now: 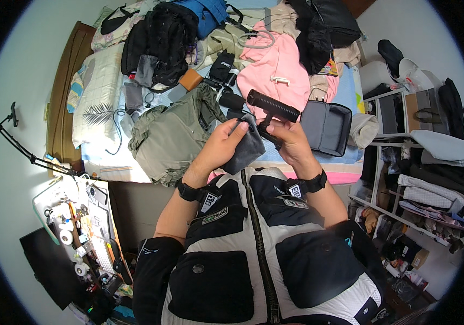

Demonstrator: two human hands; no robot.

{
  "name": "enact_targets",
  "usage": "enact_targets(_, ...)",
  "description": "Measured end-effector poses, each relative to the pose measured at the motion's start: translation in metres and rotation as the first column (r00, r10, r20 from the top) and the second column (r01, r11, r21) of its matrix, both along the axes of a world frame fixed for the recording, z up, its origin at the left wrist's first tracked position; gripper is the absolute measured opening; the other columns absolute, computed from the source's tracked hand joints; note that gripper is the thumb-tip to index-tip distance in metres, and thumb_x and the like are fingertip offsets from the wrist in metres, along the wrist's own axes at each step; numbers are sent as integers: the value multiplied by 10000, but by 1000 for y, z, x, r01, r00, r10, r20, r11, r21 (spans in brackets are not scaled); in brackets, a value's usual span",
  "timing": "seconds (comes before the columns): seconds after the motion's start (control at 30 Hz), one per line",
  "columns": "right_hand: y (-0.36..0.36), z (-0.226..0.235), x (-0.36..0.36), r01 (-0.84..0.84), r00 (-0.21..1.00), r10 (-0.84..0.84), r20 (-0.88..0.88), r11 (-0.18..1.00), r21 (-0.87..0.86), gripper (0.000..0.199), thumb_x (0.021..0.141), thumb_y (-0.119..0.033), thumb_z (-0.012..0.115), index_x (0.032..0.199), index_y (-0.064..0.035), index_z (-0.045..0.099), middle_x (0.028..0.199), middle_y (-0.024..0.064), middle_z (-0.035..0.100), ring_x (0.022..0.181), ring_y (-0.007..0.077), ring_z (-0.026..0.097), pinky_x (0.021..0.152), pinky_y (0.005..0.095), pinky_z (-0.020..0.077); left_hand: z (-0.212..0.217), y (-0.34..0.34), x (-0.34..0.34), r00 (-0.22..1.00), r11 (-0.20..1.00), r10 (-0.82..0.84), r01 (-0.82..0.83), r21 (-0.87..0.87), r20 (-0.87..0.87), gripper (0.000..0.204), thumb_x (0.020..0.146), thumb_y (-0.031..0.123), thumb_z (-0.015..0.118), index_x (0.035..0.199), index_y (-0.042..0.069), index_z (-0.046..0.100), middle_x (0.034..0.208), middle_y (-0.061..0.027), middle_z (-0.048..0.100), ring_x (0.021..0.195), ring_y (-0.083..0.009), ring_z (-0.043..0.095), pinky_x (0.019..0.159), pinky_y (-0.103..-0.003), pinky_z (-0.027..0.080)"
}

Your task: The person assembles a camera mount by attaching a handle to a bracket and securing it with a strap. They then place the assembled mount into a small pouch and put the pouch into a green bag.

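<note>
Two bare hands meet above the near edge of a bed (335, 162), each with its grip closed on something. The left hand (222, 145) pinches a dark grey pouch (245, 155) that hangs down from it, the thumb lying flat near the pouch's top and the fingers mostly hidden beneath. The right hand (292, 142) has its grip wrapped around the stem of a black handled device (273, 106), whose thick ribbed bar slants across above the fingers. The device is just beside the pouch; whether the two touch is hard to tell. A black strap (190, 190) circles the left wrist, and a similar band (315, 183) circles the right.

To the left of the hands, a crumpled olive-green cloth item (169, 135) spreads over the bed. To the right lies an open dark grey case (325, 129), beside a pink cloth (275, 62) with a small white object (280, 80) resting on it. Farther back are a black backpack (169, 38), a blue bag (205, 16) and an orange-brown box (190, 80). A cluttered desk (110, 216) stands at lower left, and a shelving unit (405, 142) holding folded clothes stands at right.
</note>
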State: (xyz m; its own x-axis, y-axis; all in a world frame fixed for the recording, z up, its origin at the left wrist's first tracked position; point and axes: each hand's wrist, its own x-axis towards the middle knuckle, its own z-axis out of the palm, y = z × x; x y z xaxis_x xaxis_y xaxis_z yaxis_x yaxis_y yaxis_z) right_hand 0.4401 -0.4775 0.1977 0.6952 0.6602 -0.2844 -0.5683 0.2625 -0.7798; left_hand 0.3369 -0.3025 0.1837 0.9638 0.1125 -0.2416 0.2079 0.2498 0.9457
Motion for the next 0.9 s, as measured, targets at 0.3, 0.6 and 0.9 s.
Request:
enact_targets(0.3,-1,-6,1,-44,999,44,24,999,1,402,821,59,689,1200,-11,573,1059,83,666,968,149,639,885,280,496,-3,-3,-3,1000,1000,20,-20,1,20,352,1033,349,500,1025,15,614,835,53,601,760,-21,512,689,-205,448)
enact_targets(0.6,-3,-6,-2,-16,1000,15,21,998,56,398,822,60,683,1198,-14,577,1055,66,661,973,145,630,895,281,486,3,-5,-6,1000,999,7,-7,-45,-10,353,1033,354,499,1041,19,610,842,54,607,770,-24,536,705,-204,461)
enact_targets(0.9,-5,-10,-4,-46,999,45,23,997,61,422,809,77,665,1210,-5,564,1068,89,664,980,168,644,899,286,496,-1,-6,-9,1000,999,0,-1,-39,-5,349,1037,345,493,1047,16,611,864,51,607,772,-22,528,696,-206,457)
